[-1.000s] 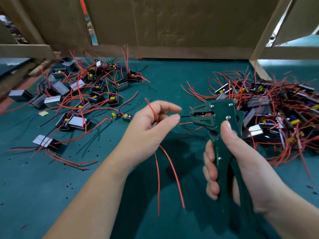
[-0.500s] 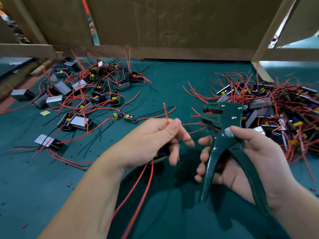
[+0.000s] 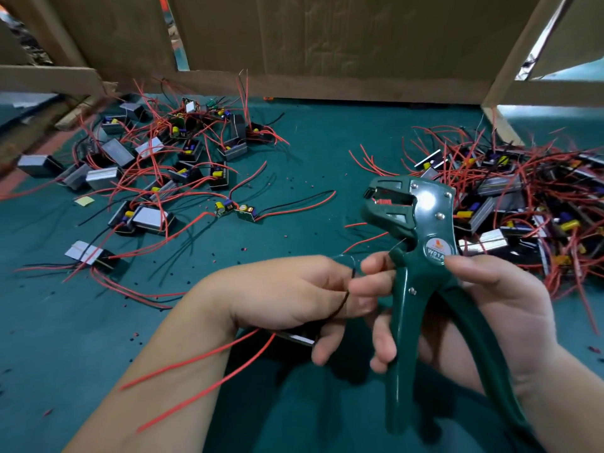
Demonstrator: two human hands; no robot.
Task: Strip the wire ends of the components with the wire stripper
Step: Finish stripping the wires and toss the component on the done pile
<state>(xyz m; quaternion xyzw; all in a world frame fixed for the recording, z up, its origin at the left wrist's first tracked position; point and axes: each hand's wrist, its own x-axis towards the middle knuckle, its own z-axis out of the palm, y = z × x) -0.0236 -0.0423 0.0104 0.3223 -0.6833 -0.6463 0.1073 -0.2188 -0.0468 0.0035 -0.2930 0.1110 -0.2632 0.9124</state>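
Observation:
My right hand grips the dark green wire stripper by its handles, jaws up and pointing left, handles spread apart. My left hand holds a small component underneath its fingers and pinches that component's black wire right beside the stripper's pivot. The wire's bare tip reaches the notch below the jaws. Two red wires of the held component hang down to the left across my forearm.
A pile of components with red and black wires lies at the back left on the green mat. A larger tangled pile lies at the right. Two bare circuit boards sit mid-mat. Cardboard walls stand behind.
The stripper's handles went from squeezed to spread. My left hand dropped the red wire end, turned the component and now pinches a black wire against the stripper's pivot; both hands moved lower and together.

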